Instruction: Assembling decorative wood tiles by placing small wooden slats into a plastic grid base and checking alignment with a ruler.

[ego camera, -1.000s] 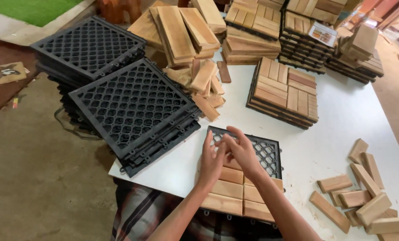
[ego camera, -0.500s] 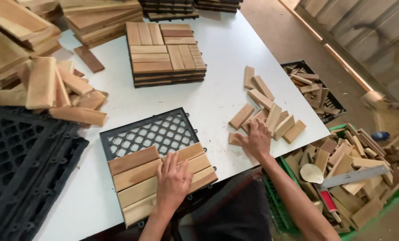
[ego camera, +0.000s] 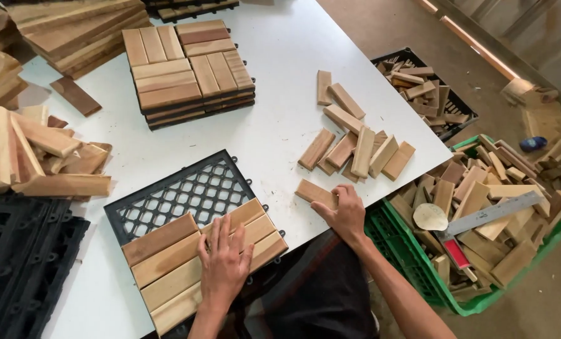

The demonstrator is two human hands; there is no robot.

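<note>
Half-slatted tile on the table, one more slat getting picked up

Head view: left hand (ego camera: pixel 225 263) lies flat, fingers spread, on the slats already set in the black grid (ego camera: pixel 178 189), pressing down rather than gripping anything. Right hand (ego camera: pixel 346 210) has its fingers closed over one end of a loose slat (ego camera: pixel 315 193) lying on the white table (ego camera: pixel 280 119) just right of the grid, below the small pile (ego camera: pixel 354 145) of more slats. The grid's upper half is bare. What could bite imo: the tile sits right at the near table edge, so a hard push could tip it off. Also the slat is only held by one end, so it might swing and land crooked across the grid. Finished tiles (ego camera: pixel 186 66) sit stacked further back, green crate (ego camera: pixel 412 263) of offcuts to the right.
</note>
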